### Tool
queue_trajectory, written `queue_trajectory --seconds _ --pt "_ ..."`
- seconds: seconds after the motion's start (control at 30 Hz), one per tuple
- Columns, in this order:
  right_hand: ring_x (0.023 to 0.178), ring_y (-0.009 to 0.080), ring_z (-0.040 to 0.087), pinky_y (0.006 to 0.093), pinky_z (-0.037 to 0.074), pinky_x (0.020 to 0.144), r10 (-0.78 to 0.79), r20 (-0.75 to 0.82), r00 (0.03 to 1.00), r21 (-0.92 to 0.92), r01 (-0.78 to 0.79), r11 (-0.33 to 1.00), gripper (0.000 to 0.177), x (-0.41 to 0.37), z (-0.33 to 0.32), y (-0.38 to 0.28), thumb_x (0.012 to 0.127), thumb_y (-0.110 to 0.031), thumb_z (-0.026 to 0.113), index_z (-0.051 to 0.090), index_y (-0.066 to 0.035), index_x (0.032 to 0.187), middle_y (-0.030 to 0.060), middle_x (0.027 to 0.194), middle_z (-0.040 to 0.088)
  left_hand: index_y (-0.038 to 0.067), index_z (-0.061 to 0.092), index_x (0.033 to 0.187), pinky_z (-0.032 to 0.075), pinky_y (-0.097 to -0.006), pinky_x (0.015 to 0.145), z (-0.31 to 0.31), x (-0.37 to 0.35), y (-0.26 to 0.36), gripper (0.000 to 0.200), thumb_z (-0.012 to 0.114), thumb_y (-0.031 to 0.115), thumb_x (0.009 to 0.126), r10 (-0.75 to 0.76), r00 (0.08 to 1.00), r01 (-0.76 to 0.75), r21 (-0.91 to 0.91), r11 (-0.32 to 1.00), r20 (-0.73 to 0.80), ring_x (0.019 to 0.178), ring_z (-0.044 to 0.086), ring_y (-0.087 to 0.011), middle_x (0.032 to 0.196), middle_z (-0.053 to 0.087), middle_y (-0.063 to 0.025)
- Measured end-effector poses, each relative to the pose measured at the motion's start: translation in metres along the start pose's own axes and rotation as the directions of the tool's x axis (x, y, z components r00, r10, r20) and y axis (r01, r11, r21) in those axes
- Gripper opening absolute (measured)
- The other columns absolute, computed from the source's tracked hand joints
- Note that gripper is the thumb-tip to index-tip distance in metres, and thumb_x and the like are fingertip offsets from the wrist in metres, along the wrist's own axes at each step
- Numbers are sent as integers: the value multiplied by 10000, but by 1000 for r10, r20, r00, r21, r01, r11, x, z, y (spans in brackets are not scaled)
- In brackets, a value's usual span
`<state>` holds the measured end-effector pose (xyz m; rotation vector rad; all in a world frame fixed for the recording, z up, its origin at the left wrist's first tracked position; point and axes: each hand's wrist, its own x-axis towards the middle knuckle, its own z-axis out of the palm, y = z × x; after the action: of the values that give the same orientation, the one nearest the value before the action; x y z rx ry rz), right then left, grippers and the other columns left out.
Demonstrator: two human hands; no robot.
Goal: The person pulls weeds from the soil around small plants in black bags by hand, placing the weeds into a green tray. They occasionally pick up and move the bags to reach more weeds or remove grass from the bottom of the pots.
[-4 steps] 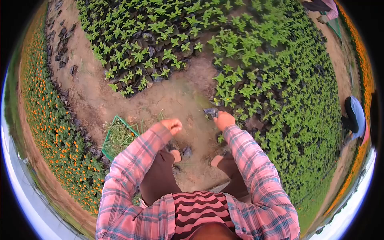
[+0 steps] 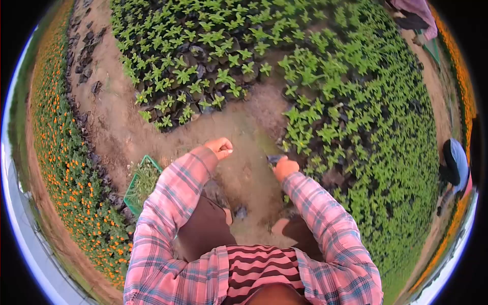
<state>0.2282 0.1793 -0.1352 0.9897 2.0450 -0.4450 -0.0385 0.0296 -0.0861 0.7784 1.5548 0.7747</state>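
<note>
My right hand (image 2: 286,169) is closed around a small black plastic nursery bag (image 2: 273,159), whose dark end sticks out left of the fingers. It hovers just beside the near edge of the potted seedlings (image 2: 305,134). Over bare soil to the left, my left hand (image 2: 220,147) is closed, its thumb and fingers pressed together. Whether anything small sits in that pinch cannot be made out. Another dark bag (image 2: 240,212) lies on the ground between my feet.
A green plastic basket (image 2: 127,199) of pulled weeds (image 2: 145,183) stands left of me. Orange flowers (image 2: 76,188) line the far left. At the right edge, a person in blue (image 2: 459,160) bends over; another in pink (image 2: 417,15) is farther up.
The view has shifted slightly. My left hand has moved forward, away from my body. My right hand has drawn back a little with the black bag, which shows less now.
</note>
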Motion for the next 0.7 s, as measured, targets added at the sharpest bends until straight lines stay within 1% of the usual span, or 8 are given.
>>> queue_trajectory --seconds 0.17,0.2,0.33,0.43,0.47,0.53,0.6,0.7 --pt "984 252 669 380 530 784 -283 193 940 -329 333 884 289 42 18 -12 878 -193 514 696 -68 1064 126 1086 681 44 574 1022 495 -274 671 -17 48 -50 238 583 252 905 24 1000 -24 -54 998 -8 725 591 -103 839 640 -40" --pt "972 245 675 386 547 767 -207 185 961 -361 262 895 231 50 14 -19 830 -184 590 726 -107 1001 90 1092 685 41 568 1044 498 -280 671 -8 55 -58 263 579 264 905 -27 999 28 -50 998 18 740 608 -108 856 648 -48" --pt "926 316 673 442 536 766 -319 129 939 -250 342 906 236 45 -16 -21 807 -143 554 714 -33 941 157 993 694 43 564 1061 497 -284 665 36 45 -76 294 584 286 898 -22 997 42 -278 960 74 747 626 -118 869 655 -52" --pt "777 307 698 418 560 684 -335 273 902 -203 394 896 235 57 -22 -16 784 -98 538 683 18 929 180 890 700 44 574 1047 500 -286 664 36 32 -87 281 577 286 903 -224 928 303 -255 918 297 758 642 -131 880 661 -56" --pt "639 295 696 379 576 584 -381 124 916 257 341 904 207 71 -4 -8 796 -18 483 645 50 906 208 787 689 45 580 1037 504 -288 645 34 35 -104 258 562 271 912 -208 950 254 -190 948 234 726 638 -131 860 658 -51" --pt "676 309 684 379 561 619 -376 31 926 596 285 751 211 80 0 -22 811 -21 462 640 41 907 214 767 673 47 585 1027 507 -290 627 30 45 -139 237 547 256 921 -194 965 217 -116 969 177 695 634 -130 840 656 -46" --pt "703 313 677 385 550 647 -305 -28 952 769 216 602 222 71 -13 -51 832 -52 468 644 34 936 207 783 671 57 603 991 514 -297 588 38 60 -167 178 530 206 928 -225 966 150 -431 890 -130 636 617 -121 787 645 -34" --pt "661 255 681 341 564 579 -262 19 965 902 97 422 244 67 -23 -94 898 -32 395 575 45 1045 183 815 670 69 607 982 507 -256 574 34 51 -152 132 517 150 930 -244 915 24 -559 829 -323 625 600 -113 811 636 -32"
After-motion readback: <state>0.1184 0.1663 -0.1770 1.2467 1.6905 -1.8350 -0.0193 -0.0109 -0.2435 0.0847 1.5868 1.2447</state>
